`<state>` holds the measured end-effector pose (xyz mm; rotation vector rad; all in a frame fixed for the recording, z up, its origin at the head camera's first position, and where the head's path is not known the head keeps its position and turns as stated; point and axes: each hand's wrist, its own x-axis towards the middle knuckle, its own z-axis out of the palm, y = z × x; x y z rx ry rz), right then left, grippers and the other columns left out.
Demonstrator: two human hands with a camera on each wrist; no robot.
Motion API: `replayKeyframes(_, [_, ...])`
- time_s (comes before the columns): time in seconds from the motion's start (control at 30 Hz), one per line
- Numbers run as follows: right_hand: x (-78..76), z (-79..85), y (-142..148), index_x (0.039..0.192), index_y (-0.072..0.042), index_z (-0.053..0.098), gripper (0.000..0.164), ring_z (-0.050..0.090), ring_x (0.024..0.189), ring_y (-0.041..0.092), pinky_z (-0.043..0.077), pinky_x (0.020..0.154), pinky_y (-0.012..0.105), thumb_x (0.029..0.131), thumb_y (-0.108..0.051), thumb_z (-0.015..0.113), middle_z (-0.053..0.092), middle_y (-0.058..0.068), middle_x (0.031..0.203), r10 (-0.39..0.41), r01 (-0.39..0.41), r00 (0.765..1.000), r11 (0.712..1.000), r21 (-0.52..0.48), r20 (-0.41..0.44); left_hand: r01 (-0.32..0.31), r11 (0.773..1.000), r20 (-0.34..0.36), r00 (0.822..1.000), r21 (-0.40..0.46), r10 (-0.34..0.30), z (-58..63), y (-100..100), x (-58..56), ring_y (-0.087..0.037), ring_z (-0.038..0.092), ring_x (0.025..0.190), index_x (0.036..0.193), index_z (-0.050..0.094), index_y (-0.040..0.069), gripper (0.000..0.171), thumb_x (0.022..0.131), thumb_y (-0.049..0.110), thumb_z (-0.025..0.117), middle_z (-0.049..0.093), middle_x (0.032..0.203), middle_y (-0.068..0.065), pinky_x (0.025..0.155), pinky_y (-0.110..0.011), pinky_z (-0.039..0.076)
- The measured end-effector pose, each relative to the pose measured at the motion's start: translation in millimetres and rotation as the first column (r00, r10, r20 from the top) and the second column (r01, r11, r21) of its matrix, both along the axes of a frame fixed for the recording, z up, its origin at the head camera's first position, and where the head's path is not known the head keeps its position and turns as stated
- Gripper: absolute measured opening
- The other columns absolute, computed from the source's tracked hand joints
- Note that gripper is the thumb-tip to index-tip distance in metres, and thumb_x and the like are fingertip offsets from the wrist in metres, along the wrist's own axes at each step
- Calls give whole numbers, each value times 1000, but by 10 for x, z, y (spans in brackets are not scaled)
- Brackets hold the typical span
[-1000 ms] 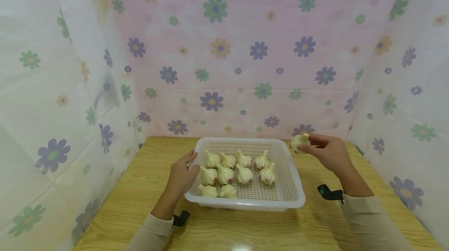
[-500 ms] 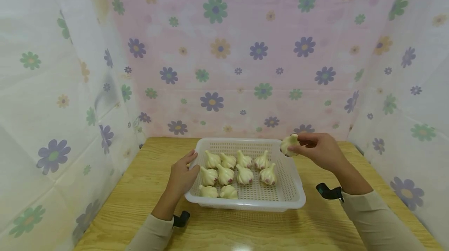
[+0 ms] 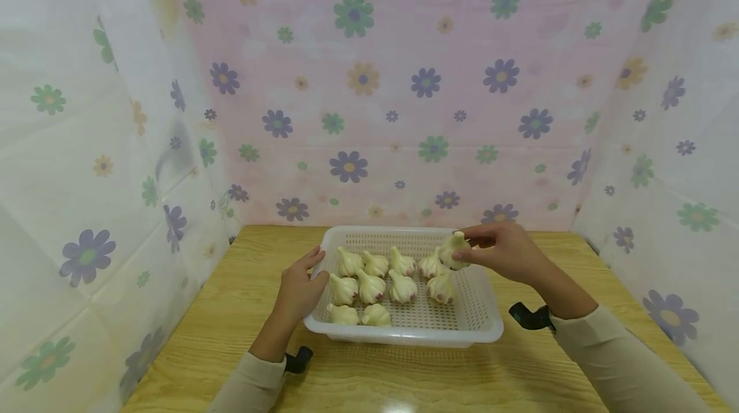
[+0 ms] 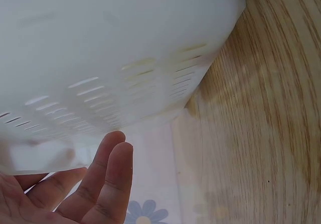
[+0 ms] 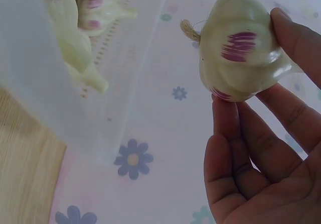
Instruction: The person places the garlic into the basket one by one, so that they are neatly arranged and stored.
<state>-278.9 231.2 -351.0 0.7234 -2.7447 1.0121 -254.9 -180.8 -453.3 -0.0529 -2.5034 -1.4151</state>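
In the head view a garlic bulb (image 3: 455,252) is pinched between the thumb and fingers of my right hand (image 3: 510,254), above the right back part of a white plastic basket (image 3: 404,334). The right wrist view shows this bulb (image 5: 239,48) close up, with purple streaks and a small root tuft. My left hand (image 3: 301,286) grips the basket's left rim, thumb over the edge. From the left wrist, its fingers (image 4: 118,179) lie along the outside of the slotted wall (image 4: 100,48). Several garlic bulbs (image 3: 371,287) sit in the basket, roughly in rows.
The basket stands on a wood-grain table (image 3: 225,310). Flower-patterned cloth (image 3: 392,79) hangs behind and at both sides. Black wrist cameras (image 3: 298,360) are worn on both arms, below the hands.
My right hand has carried the garlic bulb leftward, from beyond the basket's right edge to over its inside, and slightly lower. The left hand and basket have stayed put.
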Motion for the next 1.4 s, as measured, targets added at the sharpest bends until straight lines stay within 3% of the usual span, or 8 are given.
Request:
replayKeyframes(0.23, [-24,-32,-153,125,-13,76,53,73,100,17,62,86,38,84,-46,83,75,3,117,98,-98,995,995,25,-14,-7,1000,11,1000,3,7,-3,-6,4,-26,71,108,144,61,9,52,93,15,61,50,158,3,56,-24,51])
replayKeyframes(0.37, [-37,-53,-223,124,-15,76,53,71,98,13,61,81,30,83,-49,83,75,-1,115,134,-135,990,990,29,33,-8,1000,16,1000,1,8,-1,-17,9,-27,72,106,145,61,9,52,93,16,60,49,158,3,55,-25,51])
replayKeyframes(0.5, [-32,-59,-296,123,-23,77,52,71,99,13,59,79,30,82,-53,82,74,-4,115,161,-164,983,986,31,84,0,1000,20,1000,6,0,2,-24,13,-28,73,100,145,60,9,52,94,15,60,48,159,1,50,-26,49])
replayKeyframes(0.7, [-41,-93,-399,118,-33,77,41,70,101,9,59,81,29,83,-54,80,75,-10,115,230,-238,966,970,53,114,0,1000,15,1000,10,0,27,-10,22,-28,74,101,145,60,8,52,94,15,60,49,159,-4,56,-25,53])
replayKeyframes(0.97, [-72,-135,-561,118,-29,78,37,73,99,9,60,83,29,85,-46,81,77,-9,114,379,-390,909,920,37,172,3,1000,18,1000,16,-3,35,-5,29,-27,75,98,145,60,7,52,94,15,60,49,159,-2,58,-25,54])
replayKeyframes(1.17, [-124,-196,-668,116,-23,79,36,73,84,11,61,74,29,85,-40,83,78,-7,99,460,-476,866,878,41,198,2,1000,12,1000,11,-3,18,-3,14,-27,74,103,145,60,7,52,93,14,60,49,159,-2,59,-25,55])
replayKeyframes(1.3, [-162,-242,-727,118,-17,79,38,74,80,13,61,72,28,85,-35,83,79,-5,95,503,-522,834,853,29,229,3,1000,3,1000,13,-3,4,-2,5,-30,74,106,145,60,6,52,93,14,61,50,159,-3,63,-26,57])
replayKeyframes(1.4, [-185,-276,-761,117,-16,80,37,75,84,13,61,74,27,84,-33,84,80,-3,99,509,-531,823,847,26,253,8,1000,1,1000,16,-8,-7,1,1,-32,72,111,144,60,6,53,93,15,60,50,159,-3,64,-26,57])
